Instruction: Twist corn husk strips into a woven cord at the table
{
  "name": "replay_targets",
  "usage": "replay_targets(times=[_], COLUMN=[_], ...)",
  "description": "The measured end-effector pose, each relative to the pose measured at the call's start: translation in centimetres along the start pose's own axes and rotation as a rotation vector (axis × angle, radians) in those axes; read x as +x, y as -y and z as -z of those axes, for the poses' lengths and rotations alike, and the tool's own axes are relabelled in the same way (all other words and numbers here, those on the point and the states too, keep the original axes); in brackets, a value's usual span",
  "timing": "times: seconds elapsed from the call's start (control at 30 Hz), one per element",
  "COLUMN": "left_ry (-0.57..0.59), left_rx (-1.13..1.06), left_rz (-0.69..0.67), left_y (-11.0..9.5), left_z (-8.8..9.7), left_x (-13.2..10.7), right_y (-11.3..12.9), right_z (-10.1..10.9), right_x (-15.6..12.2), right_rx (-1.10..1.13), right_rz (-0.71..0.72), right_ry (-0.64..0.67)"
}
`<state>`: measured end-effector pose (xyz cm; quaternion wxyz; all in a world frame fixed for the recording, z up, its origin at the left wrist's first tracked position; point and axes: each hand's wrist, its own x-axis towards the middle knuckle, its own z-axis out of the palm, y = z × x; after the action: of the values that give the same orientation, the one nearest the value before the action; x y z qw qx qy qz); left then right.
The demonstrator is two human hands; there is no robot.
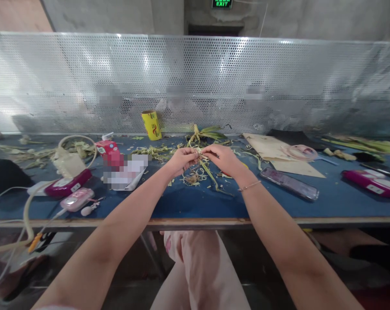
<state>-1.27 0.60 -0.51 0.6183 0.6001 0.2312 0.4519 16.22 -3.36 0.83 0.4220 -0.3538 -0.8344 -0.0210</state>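
Observation:
My left hand (181, 160) and my right hand (223, 157) meet over the middle of the blue table (195, 202). Both pinch the same thin green plant strip (207, 168), which runs from between the fingertips down towards me. Under the hands lies a small heap of pale curled plant shavings (195, 176). Behind them rests a bunch of green leaves and stalks (207, 132). A thin bracelet sits on my right wrist.
A yellow roll (151, 125) stands by the perforated metal screen (195, 82). Left: a red carton (108, 148), magenta and pink devices (68, 184), cables. Right: a phone (289, 183), brown paper sheets (279, 153), a tape ring (301, 152), another magenta device (372, 182).

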Motion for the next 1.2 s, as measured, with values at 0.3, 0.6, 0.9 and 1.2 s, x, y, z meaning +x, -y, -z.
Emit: replay_targets(times=[0.3,0.6,0.9,1.2], left_ry=[0.020,0.029,0.001,-0.028], left_rx=[-0.006,-0.040,-0.035,-0.003], left_rz=[0.029,0.031,0.038,0.078], left_y=[0.1,-0.1,-0.3,-0.3], left_z=[-0.1,-0.2,-0.3,-0.3], left_x=[0.0,0.0,-0.1,-0.1], right_y=[-0.2,0.1,0.3,0.7], right_z=[-0.4,-0.6,-0.8,-0.6], right_x=[-0.1,-0.1,0.1,0.1], right_rx=[-0.096,-0.080,-0.040,0.071], right_rz=[0.123,0.053,-0.069,-0.184], right_ry=[-0.025,-0.032,-0.057,-0.077])
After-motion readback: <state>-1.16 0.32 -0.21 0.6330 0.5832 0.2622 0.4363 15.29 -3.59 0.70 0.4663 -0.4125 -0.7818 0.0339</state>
